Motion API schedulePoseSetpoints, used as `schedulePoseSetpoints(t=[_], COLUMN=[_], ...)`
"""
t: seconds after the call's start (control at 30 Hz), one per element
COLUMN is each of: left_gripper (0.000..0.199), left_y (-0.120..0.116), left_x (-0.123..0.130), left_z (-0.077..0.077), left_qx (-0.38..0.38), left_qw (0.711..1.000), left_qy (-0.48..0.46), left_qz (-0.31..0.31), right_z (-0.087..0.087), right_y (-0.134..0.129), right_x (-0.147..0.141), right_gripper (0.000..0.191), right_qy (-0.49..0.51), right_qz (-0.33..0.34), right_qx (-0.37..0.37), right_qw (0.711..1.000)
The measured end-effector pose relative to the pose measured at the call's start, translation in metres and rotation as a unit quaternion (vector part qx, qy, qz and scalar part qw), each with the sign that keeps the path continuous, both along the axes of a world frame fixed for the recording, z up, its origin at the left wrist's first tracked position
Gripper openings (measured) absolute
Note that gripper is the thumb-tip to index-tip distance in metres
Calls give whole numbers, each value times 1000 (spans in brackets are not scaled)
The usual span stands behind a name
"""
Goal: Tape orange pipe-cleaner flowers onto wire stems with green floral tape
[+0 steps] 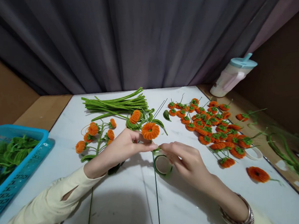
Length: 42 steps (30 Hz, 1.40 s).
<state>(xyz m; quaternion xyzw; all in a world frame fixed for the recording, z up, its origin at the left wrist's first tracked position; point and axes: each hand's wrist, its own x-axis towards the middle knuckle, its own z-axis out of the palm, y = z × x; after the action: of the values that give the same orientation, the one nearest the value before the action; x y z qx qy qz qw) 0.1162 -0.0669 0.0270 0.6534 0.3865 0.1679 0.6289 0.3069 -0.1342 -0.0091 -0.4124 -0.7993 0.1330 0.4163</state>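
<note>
**An orange flower (150,130) stands above pinching fingers**

From far away, I look down through the camera at a white table (133,203). The left hand (127,143) has its thumb and finger pressed together, pinching just under the orange flower. The flower is near the middle of the table, with its round face up above the fingertips. A second orange bloom (135,116) is just behind it, with green leaves near. I can't tell if the two are joined.

The right hand (186,163) has its fingers bent, with their tips close to the left thumb. A tiny bit of green shows there, but I can't tell what this hand pinches. Below the fingertips is a green ring (155,167) that looks like a roll of tape. Shiny bracelets (249,216) go around the right wrist.

On the left I see a flower branch (93,129), partly behind the left arm, and a blue basket (33,155) with green leaves (13,152) in it. Green stems (116,104) lie in a bunch at the back. On the right is a big pile of orange flowers (215,120). A cup (228,80) with a blue lid is behind them.
</note>
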Motion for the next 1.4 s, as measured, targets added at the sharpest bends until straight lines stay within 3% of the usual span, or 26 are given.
schedulePoseSetpoints(t=[0.17, 0.23, 0.63, 1.4], left_gripper=[26, 27, 20, 20], left_y=[0, 0, 2, 8], left_x=[0, -1, 0, 0], left_z=[0, -2, -5, -12], left_qx=[4, 4, 2, 44], left_qw=[1000, 1000, 1000, 998], left_qy=[12, 13, 18, 21], left_qz=[5, 6, 9, -31], right_z=[2, 2, -4, 4], right_y=[-3, -5, -1, 6], right_x=[-7, -9, 0, 6], right_gripper=[14, 15, 29, 35], right_qy=[94, 119, 29, 22], right_qz=[-22, -23, 10, 64], right_qx=[-196, -234, -78, -116], right_qw=[976, 965, 996, 991])
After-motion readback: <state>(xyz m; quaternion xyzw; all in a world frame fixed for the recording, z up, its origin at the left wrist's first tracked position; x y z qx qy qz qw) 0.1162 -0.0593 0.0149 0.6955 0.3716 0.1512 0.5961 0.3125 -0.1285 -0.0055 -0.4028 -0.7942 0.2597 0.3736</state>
